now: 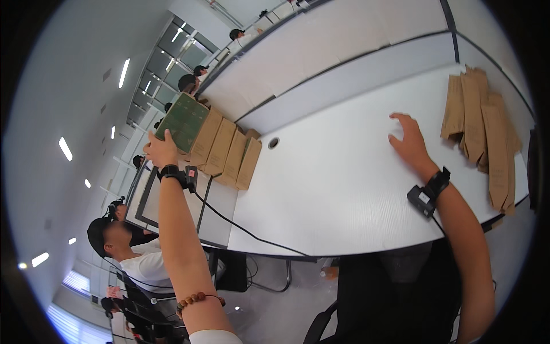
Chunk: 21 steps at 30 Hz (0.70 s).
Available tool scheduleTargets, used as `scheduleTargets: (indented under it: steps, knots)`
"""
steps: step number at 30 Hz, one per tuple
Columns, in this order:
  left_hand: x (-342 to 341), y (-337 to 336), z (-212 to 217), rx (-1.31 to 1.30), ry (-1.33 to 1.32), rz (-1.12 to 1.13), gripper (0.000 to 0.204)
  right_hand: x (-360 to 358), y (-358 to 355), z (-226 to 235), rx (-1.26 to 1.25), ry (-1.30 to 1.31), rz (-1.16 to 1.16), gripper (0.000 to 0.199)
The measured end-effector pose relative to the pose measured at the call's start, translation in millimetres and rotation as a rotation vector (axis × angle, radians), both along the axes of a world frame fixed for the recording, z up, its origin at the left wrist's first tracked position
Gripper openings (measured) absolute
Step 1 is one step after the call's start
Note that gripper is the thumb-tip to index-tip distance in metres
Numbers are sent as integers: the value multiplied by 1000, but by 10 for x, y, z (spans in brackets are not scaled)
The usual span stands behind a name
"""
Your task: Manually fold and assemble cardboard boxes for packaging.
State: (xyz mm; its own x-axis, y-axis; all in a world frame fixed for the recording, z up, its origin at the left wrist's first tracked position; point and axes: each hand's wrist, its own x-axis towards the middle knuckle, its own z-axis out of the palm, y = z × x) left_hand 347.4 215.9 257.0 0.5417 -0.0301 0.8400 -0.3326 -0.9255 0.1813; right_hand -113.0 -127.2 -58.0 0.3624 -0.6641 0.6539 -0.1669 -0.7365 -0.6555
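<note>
Left hand: over at the left of the frame, the person's left hand (162,150) is up against the lower-left edge of a dark green rectangular panel (186,117), thumb raised next to the fingers. Can't tell from here if it's pinching the edge or just resting on it.
Green panel: upper left of the frame, tilted, right at the left end of the box row.
Box row: narrow brown cardboard boxes (228,150) lined up side by side, left of centre, leaning a bit.
Right hand: right of centre, the right hand (408,140) is spread, thumb and fingers apart and a little curved, nothing between them. It's over the white wood-grain table (326,183); can't tell if it touches.
Far right: a bunch of long flat brown cardboard pieces (478,129), overlapping near the table's edge.
Table hole: dark round cable hole (274,143), just right of the boxes.
Wrists: black strap with a small black box (423,199) on the right one, similar kit on the left.
Lower left: a seated co-worker in a black cap and white top (143,264).
</note>
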Motion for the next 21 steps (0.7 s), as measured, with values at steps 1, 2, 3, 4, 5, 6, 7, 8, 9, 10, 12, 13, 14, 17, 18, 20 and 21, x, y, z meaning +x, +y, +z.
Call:
scheduleTargets:
  steps: [1,2,3,4,5,6,7,8,9,10,12,13,14,17,18,20,21]
  knots:
    - [-67,-73,-7,-27,-34,45,77,14,-43,-70,22,8,-6,51]
    - [-159,-163,-26,-50,-62,85,76,-4,-38,-50,5,7,-15,51]
    - [-280,-193,-43,-57,-195,64,76,14,-10,-46,12,-5,-10,51]
    - [-408,-217,-56,-64,-326,44,75,39,-5,-35,20,-16,-7,52]
    - [-591,-309,-101,6,-445,-21,75,18,-17,-24,10,-25,-11,53]
    - [-748,-424,-196,37,-510,-175,75,34,-13,-14,5,-4,-27,53]
    - [-942,-540,-321,104,-515,-363,74,77,-17,37,-41,-32,-15,54]
    - [-1135,-722,-558,157,-512,-566,74,30,-44,107,-91,-46,-14,54]
    - [-1402,-939,-839,167,-418,-721,74,-88,-56,285,-182,-22,-78,54]
    - [-1695,-1097,-1097,184,-330,-865,74,-170,-39,485,-270,-5,-129,55]
    - [-2103,-1362,-1641,160,-240,-993,74,-339,-6,748,-343,-94,-210,52]
    - [-2295,-1524,-1914,113,-151,-1030,74,-456,-45,762,-376,-60,-339,51]
    - [-2488,-1648,-2117,69,-63,-1064,75,-591,-76,761,-409,-32,-465,49]
    - [-3058,-1867,-2417,70,270,-1222,74,-1127,-75,785,-300,317,-587,51]
    - [-3148,-1964,-2540,49,289,-1246,74,-1305,-103,747,-185,521,-654,52]
    - [-3249,-2095,-2761,116,345,-1311,73,-1519,-74,688,18,741,-666,71]
    - [-3272,-2123,-2804,77,368,-1354,73,-1588,-32,638,33,742,-681,71]
